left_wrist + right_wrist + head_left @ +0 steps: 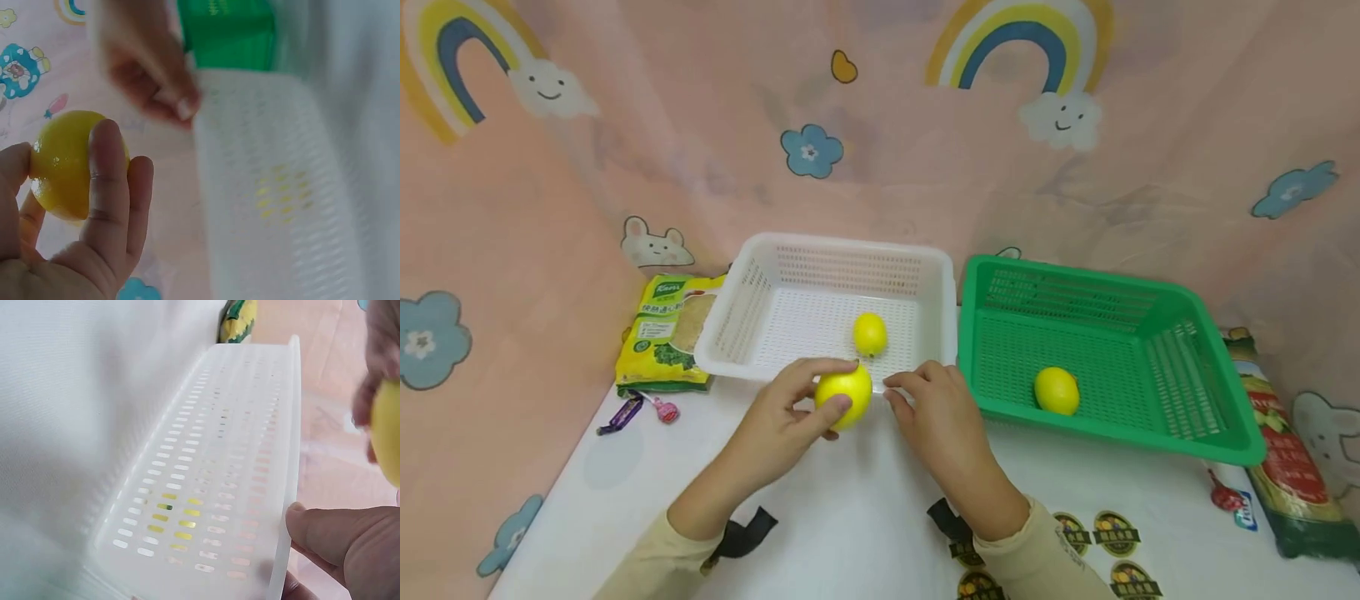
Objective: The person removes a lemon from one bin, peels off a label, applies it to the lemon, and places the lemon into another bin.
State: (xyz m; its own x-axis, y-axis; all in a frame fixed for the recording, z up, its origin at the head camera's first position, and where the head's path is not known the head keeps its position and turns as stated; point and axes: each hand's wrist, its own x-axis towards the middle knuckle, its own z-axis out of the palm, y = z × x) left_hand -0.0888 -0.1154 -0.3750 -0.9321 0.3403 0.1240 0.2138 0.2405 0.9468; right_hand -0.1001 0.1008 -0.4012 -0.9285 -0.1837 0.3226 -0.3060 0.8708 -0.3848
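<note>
My left hand holds a yellow lemon above the front rim of a white plastic basket. In the left wrist view, the fingers curl round that lemon. At the basket's front rim, my right hand pinches the edge; its thumb lies over the rim in the right wrist view, with fingers below, partly hidden. Inside the white basket lies another lemon, whose yellow shows through the slots. A third lemon rests near the front wall of the green basket.
Left of the white basket leans a yellow Knorr bag, with a purple-wrapped candy and a pink lollipop before it. On the right are a red-green packet and a red lollipop. Several round stickers lie in front.
</note>
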